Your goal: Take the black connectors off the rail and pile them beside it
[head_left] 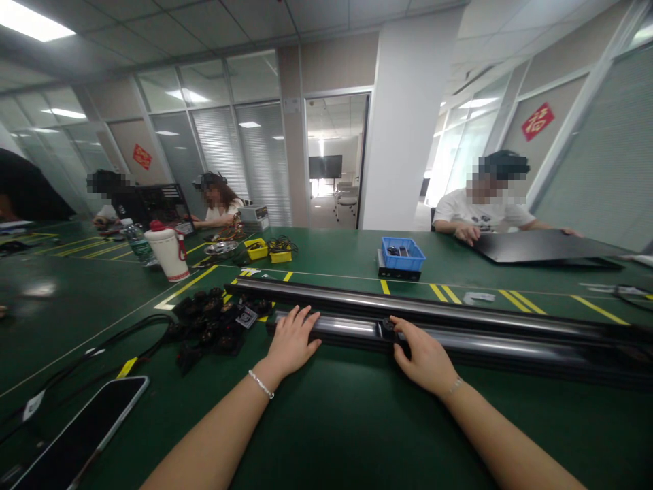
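Note:
Two long dark metal rails lie side by side across the green table, a far rail (357,295) and a near rail (347,329). My left hand (292,341) rests flat near the left end of the near rail, its fingers spread over the top. A small black block (388,328) sits on that same rail. My right hand (422,352) pinches this block at its right side between thumb and fingers. Left of the rails lies a heap of small black parts (209,323) with cables, their exact kind unclear.
A phone (81,435) lies at the front left. Behind stand a white cup (167,255), a water bottle (137,243), yellow trays (256,249) and a blue bin (403,254). Across the table, a person (484,211) holds a dark panel (541,246); others sit at left.

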### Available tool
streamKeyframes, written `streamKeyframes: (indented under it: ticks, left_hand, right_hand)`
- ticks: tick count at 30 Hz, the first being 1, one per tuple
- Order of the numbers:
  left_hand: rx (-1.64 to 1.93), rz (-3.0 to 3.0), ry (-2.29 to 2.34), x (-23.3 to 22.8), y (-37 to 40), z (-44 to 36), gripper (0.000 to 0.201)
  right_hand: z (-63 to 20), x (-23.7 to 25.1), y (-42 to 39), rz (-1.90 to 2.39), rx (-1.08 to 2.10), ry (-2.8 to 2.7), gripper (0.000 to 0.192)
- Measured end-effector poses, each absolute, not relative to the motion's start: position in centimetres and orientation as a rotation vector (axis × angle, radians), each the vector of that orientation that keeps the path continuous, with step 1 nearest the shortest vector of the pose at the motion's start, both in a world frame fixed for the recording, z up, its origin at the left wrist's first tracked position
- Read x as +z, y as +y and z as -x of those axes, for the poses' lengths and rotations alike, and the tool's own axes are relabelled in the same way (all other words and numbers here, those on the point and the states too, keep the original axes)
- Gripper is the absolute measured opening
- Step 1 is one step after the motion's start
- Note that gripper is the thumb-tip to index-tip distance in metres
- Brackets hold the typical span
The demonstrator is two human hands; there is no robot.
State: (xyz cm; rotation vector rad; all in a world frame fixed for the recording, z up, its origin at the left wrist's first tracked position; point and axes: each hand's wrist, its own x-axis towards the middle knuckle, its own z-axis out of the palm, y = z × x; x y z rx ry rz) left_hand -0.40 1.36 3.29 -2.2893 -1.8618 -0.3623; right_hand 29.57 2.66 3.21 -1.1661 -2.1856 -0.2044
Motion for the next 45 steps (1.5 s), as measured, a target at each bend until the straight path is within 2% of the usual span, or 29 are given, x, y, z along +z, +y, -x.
streamKeyframes:
  ticks: [8,18,26,45]
  left_hand:
    - [-0.380,2.292,-1.850,3.3,1.3,0.4,0.057]
    - [-0.359,2.288,-1.853,3.4,1.2,0.3,0.058]
    - [-0.375,2.287,-1.844,3.3,1.3,0.4,0.057]
    - [-0.369,2.267,-1.824,2.9,1.4,0.5,0.057]
  right_hand:
    - [-29.3,3.3,2.4,1.164,-0.186,-2.227,0.034]
    - [-29.2,3.4,2.3,1.139,-0.113,-2.278,0.048]
    - [-28.9,3.6,2.2,1.155,-0.089,-2.298,0.046]
    - [-28.3,3.5,2.1,1.086,-0.061,-2.425,0.055]
